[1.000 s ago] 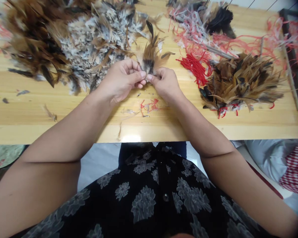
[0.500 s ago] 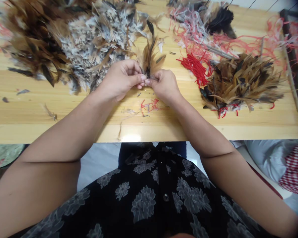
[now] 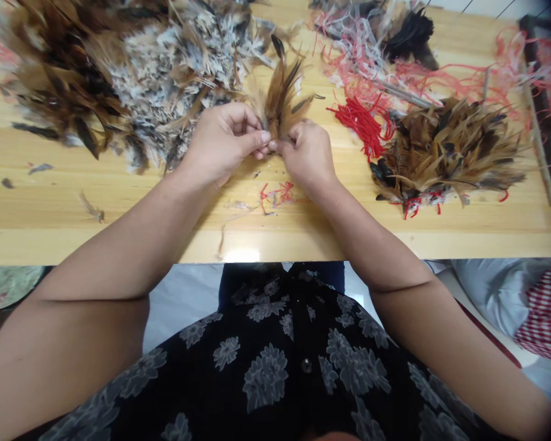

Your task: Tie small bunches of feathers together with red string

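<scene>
Between my two hands a small bunch of brown and black feathers (image 3: 279, 101) stands fanned out, its tips pointing away from me. My left hand (image 3: 232, 138) is closed in a pinch at the lower left of the bunch. On the other side my right hand (image 3: 308, 150) is closed too, thumb and fingers pinching the base of the feathers. The thumb tips nearly meet, and the quill ends are mostly hidden by the fingers. Just below the hands, short red thread scraps (image 3: 278, 195) lie on the wooden table (image 3: 165, 242).
A large heap of loose brown and grey-white feathers (image 3: 156, 67) covers the back left. At right lie a bundle of red threads (image 3: 360, 125) and a pile of tied feather bunches (image 3: 450, 153). Tangled pink and white strips (image 3: 362, 46) lie behind, near a dark frame (image 3: 544, 122).
The feather bunch looks fuller and wider, with more brown feathers showing in its middle. My right hand has shifted slightly to the right and turned; my left hand stays nearly in place.
</scene>
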`<act>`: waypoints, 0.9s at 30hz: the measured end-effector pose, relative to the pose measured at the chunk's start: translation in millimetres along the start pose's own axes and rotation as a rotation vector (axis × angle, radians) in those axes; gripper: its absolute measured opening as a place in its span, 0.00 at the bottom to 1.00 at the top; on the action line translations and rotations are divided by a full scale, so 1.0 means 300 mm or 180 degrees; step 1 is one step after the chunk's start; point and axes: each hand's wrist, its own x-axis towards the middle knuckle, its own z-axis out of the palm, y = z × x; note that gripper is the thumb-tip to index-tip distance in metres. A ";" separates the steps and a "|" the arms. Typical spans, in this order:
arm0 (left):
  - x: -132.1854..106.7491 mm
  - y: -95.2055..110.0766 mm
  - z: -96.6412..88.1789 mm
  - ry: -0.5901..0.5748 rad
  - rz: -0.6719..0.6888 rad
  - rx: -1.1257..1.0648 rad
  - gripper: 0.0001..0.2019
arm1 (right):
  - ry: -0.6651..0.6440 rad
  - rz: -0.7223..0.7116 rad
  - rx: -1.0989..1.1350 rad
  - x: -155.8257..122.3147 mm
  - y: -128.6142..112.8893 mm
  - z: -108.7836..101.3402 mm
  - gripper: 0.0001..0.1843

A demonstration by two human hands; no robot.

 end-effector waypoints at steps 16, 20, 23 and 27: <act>-0.023 0.042 0.039 -0.0075 0.0001 -0.0023 0.27 | -0.0008 0.0247 -0.0558 0.001 -0.043 -0.051 0.30; -0.022 0.051 0.039 -0.0019 0.0054 0.0051 0.28 | 0.0139 0.0196 -0.0249 0.012 -0.030 -0.061 0.30; -0.012 0.032 0.027 0.0107 0.0290 0.0228 0.27 | 0.0247 0.0137 0.0013 0.016 -0.025 -0.074 0.31; 0.009 -0.014 -0.002 0.0096 0.0423 0.0594 0.20 | 0.0333 0.0220 0.0088 0.026 -0.011 -0.105 0.31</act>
